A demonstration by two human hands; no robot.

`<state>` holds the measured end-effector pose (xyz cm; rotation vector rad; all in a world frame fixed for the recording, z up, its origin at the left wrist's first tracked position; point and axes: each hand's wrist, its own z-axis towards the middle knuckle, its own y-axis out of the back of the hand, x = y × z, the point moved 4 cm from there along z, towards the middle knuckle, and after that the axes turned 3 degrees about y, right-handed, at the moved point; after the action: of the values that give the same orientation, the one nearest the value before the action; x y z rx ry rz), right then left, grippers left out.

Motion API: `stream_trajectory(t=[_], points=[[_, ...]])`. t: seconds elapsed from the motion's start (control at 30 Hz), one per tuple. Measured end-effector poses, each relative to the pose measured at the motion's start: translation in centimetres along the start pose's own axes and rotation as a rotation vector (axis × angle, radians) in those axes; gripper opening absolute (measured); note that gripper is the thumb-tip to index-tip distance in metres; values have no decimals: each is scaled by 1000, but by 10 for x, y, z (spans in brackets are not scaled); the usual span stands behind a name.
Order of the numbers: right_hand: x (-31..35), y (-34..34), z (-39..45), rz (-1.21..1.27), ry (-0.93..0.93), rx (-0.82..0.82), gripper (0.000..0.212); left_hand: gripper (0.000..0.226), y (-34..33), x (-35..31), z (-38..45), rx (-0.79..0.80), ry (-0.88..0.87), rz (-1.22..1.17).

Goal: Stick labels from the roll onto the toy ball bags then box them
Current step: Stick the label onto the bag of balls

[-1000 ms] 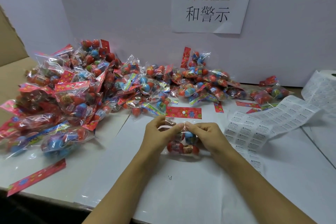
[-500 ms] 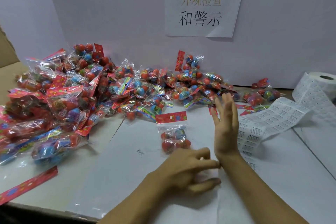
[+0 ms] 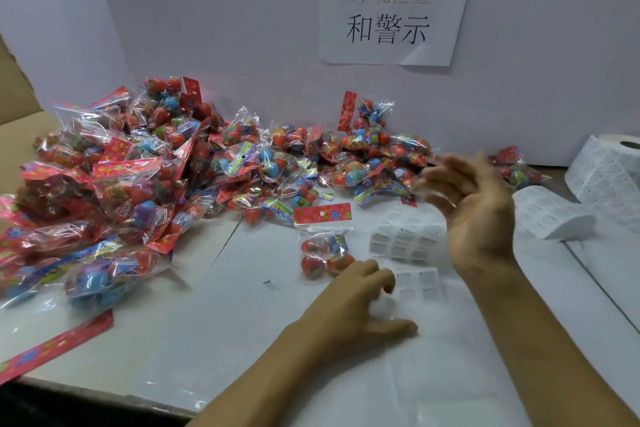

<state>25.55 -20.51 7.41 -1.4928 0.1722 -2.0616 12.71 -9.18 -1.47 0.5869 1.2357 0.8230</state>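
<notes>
One toy ball bag [image 3: 323, 246] lies alone on the white bench [image 3: 214, 340], its red header card pointing away from the person. The left hand [image 3: 353, 308] rests just beside its near right corner, fingers loosely curled, grasping nothing. The right hand [image 3: 474, 204] hangs raised and released over the label strip [image 3: 405, 239], which lies right of the bag, so the right hand is nearer the labels.

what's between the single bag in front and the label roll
In the head view, the unrolled label strip and the raised right hand lie between bag and roll.
</notes>
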Motion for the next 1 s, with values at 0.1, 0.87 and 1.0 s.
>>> stream_trajectory(t=[0.1,0.87,1.0], points=[[-16,11,-6,-311,-20,81,20,59,5,12,3,-100,80,80],[-29,11,-47,-829,162,543,17,66,19,35,0,-23,387,-1176],[-26,7,-49,-872,213,590,14,81,18,33,3,57,388,-1379]])
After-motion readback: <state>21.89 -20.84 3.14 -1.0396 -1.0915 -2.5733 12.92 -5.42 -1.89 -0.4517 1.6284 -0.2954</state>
